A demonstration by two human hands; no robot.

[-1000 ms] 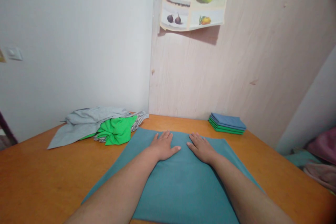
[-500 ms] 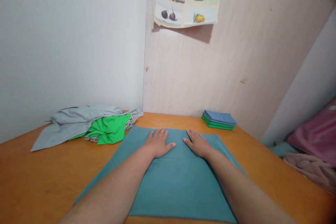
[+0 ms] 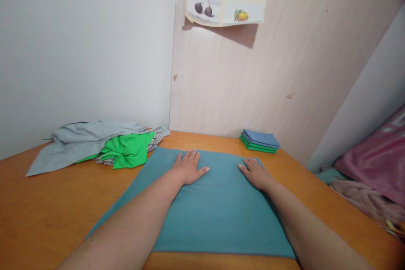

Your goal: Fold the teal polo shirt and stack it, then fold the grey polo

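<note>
A teal cloth [image 3: 215,211] lies spread flat on the orange wooden table [image 3: 47,211]. My left hand [image 3: 188,168] rests palm down on the cloth near its far edge, fingers stretched out flat. My right hand [image 3: 256,173] also lies flat on the cloth, close to the far right corner, fingers extended. Both forearms reach over the cloth from the near edge. Neither hand holds anything.
A heap of loose grey and green garments [image 3: 104,147] sits at the far left of the table. A small stack of folded blue and green cloths [image 3: 260,140] stands at the far right by the wall. Pink bedding [image 3: 376,164] lies off the table's right side.
My right hand has slid to the right across the teal cloth, away from my left hand, which stays near the middle. The view has shifted slightly.
</note>
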